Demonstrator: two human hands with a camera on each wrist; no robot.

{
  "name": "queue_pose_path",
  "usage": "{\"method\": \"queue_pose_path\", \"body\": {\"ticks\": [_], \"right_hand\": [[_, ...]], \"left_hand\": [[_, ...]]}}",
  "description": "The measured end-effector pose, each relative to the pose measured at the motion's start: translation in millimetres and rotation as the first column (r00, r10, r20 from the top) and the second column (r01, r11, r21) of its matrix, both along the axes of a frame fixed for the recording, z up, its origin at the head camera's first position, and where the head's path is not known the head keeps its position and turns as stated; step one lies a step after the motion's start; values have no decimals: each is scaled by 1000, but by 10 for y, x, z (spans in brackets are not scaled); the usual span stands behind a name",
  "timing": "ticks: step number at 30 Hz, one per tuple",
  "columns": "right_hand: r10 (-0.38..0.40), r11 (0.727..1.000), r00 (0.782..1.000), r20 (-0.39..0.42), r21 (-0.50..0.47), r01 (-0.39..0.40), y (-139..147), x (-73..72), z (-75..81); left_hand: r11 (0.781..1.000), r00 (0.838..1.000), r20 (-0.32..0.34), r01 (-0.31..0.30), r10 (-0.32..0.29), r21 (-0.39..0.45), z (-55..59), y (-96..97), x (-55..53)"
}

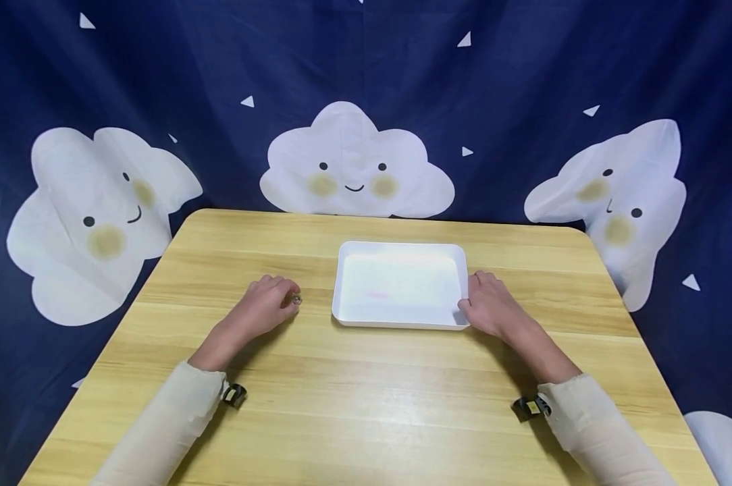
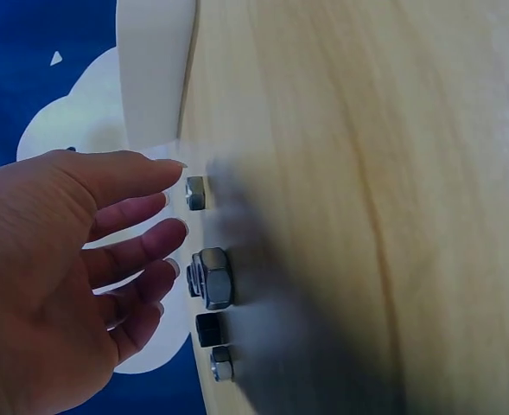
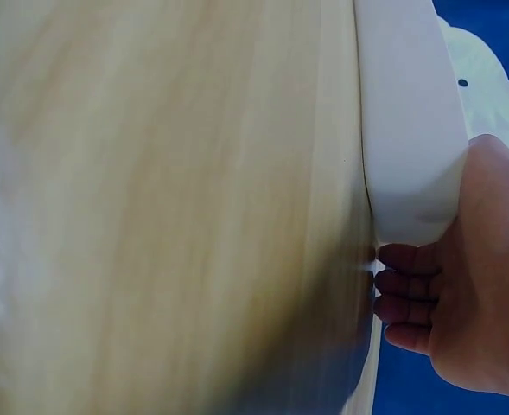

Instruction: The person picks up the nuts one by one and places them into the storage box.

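Several hex nuts stand on the table beside my left hand (image 1: 267, 302), most of them hidden behind it in the head view. The left wrist view shows a small silver nut (image 2: 195, 193) by the thumb tip, a larger nut (image 2: 216, 278), a dark nut (image 2: 209, 329) and another silver nut (image 2: 222, 364). My left fingers are loosely bent, with a gap between thumb and fingers and nothing held. My right hand (image 1: 492, 305) grips the right end of a shallow white tray (image 1: 402, 324), thumb over the rim and fingers against the outer wall.
A wooden table (image 1: 366, 398) with rounded far corners carries everything. Behind it hangs a dark blue curtain (image 1: 354, 61) with smiling clouds. A small black device (image 1: 235, 395) sits at the left cuff and another device (image 1: 529, 408) at the right.
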State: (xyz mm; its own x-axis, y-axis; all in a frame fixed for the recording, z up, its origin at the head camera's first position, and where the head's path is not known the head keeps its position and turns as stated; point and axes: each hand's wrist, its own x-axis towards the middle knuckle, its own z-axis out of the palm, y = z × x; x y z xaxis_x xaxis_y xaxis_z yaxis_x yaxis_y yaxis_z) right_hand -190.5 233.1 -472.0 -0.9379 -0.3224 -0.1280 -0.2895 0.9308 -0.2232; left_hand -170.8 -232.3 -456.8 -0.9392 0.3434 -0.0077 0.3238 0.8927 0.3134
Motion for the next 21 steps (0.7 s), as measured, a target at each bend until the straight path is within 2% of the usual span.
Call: {"method": "queue_pose_path", "body": {"ticks": [10, 21], "right_hand": [[-6, 1000, 1000, 7, -7, 6, 4, 3, -12], [-5, 1000, 1000, 0, -1, 5, -4, 15, 0]], "left_hand": [[1000, 1000, 6, 0, 0, 8, -71, -27, -21], [997, 999, -44, 23, -19, 78, -178, -126, -76]]}}
